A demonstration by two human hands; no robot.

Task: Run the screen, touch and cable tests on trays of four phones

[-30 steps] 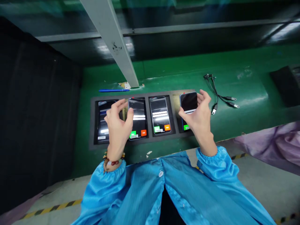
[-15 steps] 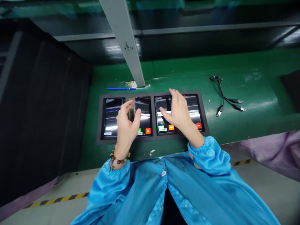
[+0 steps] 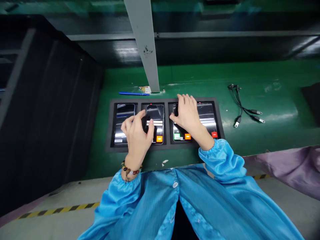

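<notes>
A dark grey foam tray (image 3: 220,121) holds several smartphones with glossy dark screens. My left hand (image 3: 137,136) hovers between the leftmost phone (image 3: 123,112) and the second phone (image 3: 157,116), fingers curved and apart. Its thumb tip is over the second phone's screen; whether it touches cannot be told. That phone lies in its slot with an orange button lit. My right hand (image 3: 188,115) is spread over the third phone (image 3: 180,131), hiding much of it. Green and orange buttons show there. Beside it lies the rightmost phone (image 3: 207,115), with a red button.
A blue pen (image 3: 134,93) lies behind the tray, near the foot of a grey metal post (image 3: 147,50). Short black cables (image 3: 241,105) with metal plugs rest on the green tabletop (image 3: 275,96) at the right. A black covered structure (image 3: 57,100) stands at the left.
My left hand has loosened from the second phone, which now sits level in its slot; its button went from red to orange. My right hand has shifted slightly over the third phone.
</notes>
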